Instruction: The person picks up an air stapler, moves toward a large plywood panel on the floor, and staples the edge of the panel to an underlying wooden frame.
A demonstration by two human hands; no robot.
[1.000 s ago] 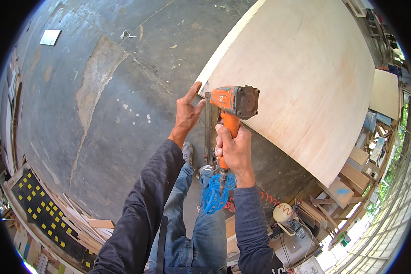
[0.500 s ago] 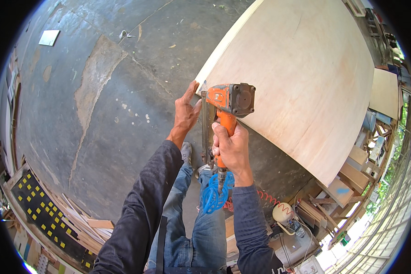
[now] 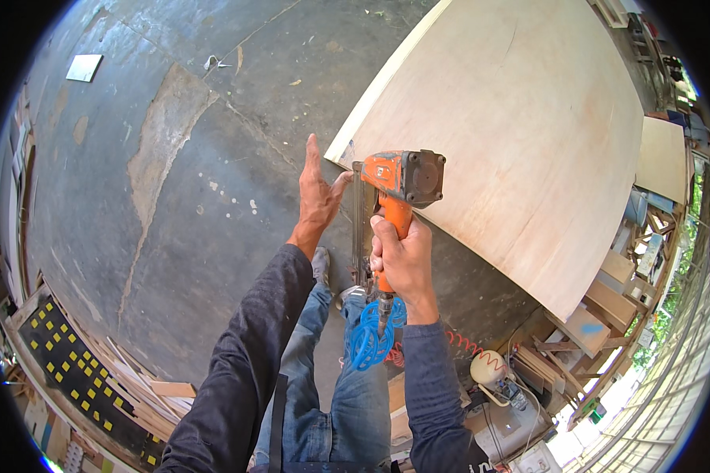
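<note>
My right hand (image 3: 403, 258) is wrapped round the handle of an orange and black pneumatic nail gun (image 3: 388, 175). The gun's nose points left, by the near left corner of a large pale plywood panel (image 3: 513, 142). A light wood strip (image 3: 386, 83) runs along the panel's left edge. Just left of the gun's nose is my left hand (image 3: 317, 197), its fingers outstretched and the thumb pointing toward the nose. It holds nothing, and its fingertips are apart from the panel corner. A coiled blue air hose (image 3: 368, 339) hangs below the gun's handle.
An air compressor (image 3: 493, 367) with a red coiled hose stands at the lower right. Wood offcuts (image 3: 607, 303) are stacked along the right. At the lower left lies a black board with yellow squares (image 3: 75, 370), beside thin wood strips (image 3: 146, 394). A white tile-like piece (image 3: 84, 67) rests on the concrete floor.
My left hand has come off the panel's corner, its fingers now straightened. The nail gun has shifted slightly right and nearer, while the panel corner appears a little further left.
</note>
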